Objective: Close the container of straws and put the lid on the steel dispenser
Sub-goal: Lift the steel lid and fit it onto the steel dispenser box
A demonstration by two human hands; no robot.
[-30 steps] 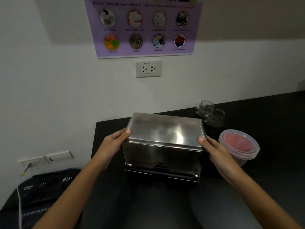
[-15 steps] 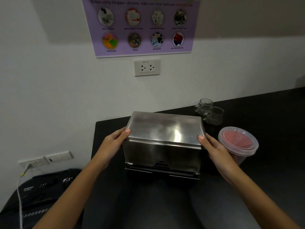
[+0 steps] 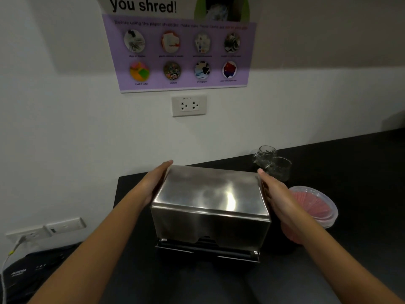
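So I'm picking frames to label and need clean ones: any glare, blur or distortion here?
Head view: a bright glare patch sits on the steel dispenser's lid; the poster's small print is too soft to read; the black counter is dim; wide-angle stretch lengthens both forearms toward the lower corners.
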